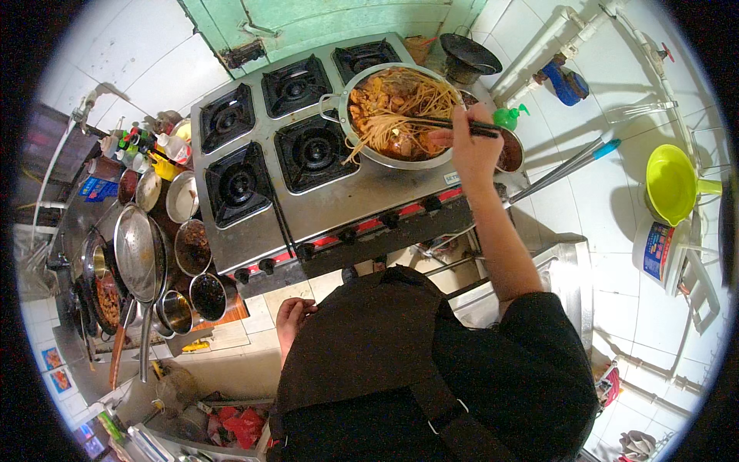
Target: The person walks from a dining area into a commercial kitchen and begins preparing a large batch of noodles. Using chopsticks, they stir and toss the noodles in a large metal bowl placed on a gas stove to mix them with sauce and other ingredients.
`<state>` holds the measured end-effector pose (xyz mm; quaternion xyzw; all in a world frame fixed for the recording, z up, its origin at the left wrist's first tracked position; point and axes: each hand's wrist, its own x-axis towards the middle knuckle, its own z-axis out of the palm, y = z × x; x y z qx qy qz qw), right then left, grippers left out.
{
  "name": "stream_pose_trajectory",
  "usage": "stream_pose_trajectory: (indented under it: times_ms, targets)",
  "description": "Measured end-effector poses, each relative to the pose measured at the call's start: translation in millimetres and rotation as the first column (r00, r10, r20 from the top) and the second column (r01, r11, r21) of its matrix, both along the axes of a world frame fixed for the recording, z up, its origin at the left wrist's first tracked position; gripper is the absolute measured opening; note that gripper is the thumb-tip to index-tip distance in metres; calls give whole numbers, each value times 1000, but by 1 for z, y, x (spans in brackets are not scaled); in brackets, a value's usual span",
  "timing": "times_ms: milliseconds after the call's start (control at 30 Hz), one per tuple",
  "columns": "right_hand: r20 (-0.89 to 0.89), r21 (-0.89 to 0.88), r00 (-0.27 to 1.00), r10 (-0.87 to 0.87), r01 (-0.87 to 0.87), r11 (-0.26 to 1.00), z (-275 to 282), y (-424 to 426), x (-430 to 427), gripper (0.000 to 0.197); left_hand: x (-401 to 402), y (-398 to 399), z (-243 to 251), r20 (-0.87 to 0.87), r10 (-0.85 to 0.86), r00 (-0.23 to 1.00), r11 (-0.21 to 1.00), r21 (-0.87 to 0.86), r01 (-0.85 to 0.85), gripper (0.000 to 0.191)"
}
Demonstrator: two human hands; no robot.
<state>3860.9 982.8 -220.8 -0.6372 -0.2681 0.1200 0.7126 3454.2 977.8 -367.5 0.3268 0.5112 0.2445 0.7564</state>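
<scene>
My right hand [476, 147] grips a pair of dark chopsticks [437, 122] over a metal pan [348, 118] on the gas stove [346, 196]. The chopstick tips reach into long brown noodles [381, 128], some of which hang over the pan's near left rim. Chunks of food in reddish-brown sauce [369, 95] fill the rest of the pan. Down by the dark apron [358, 346], my left hand [294, 317] has its fingers partly curled. It is well away from the pan, and whether it holds anything is not clear.
Cast-iron burners [314, 151] surround the pan's left side. On the left counter are a large strainer [137, 251], metal pots [208, 295] and squeeze bottles [173, 149]. A black wok [470, 55] and green pump bottle [507, 118] stand right of the pan. A yellow-green ladle [671, 185] hangs on the wall.
</scene>
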Motion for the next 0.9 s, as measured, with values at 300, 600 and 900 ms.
stream_pose_trajectory:
  times_ms: [300,600,900]
  targets:
    - [14,69,1000,10,-11,998,-25,22,-25,15,-2,2,-3,31,-16,999,1000,7,16,14]
    - [369,15,929,-4,-2,1000,-55,31,-17,13,4,5,2,-27,-23,999,1000,5,23,14]
    - [-34,97,999,7,-3,995,-38,36,-18,11,3,4,-5,13,2,1000,1000,1,-2,11]
